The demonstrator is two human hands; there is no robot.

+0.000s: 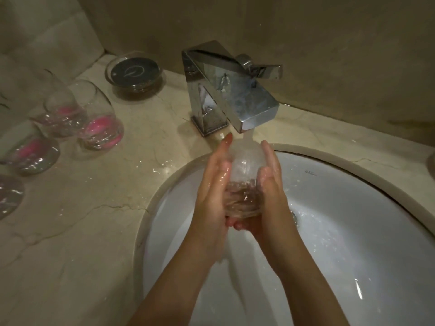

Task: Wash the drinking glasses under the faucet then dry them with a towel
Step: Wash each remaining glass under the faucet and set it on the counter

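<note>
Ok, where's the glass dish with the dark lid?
The lidded glass dish sits on the counter at the back, left of the faucet, behind the waiting glasses.

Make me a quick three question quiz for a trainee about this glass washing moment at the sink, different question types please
1. True or false: the faucet is running onto the glass held over the sink.
2. Multiple choice: how is the glass held? A) by the left hand alone; B) between both hands, left and right hand, fingers mostly straight; C) it stands in the sink.
3. Fill in: the other glasses wait on the counter to the person's ____, several with something pink inside.

Key: 1 true; 2 B; 3 left.
</note>
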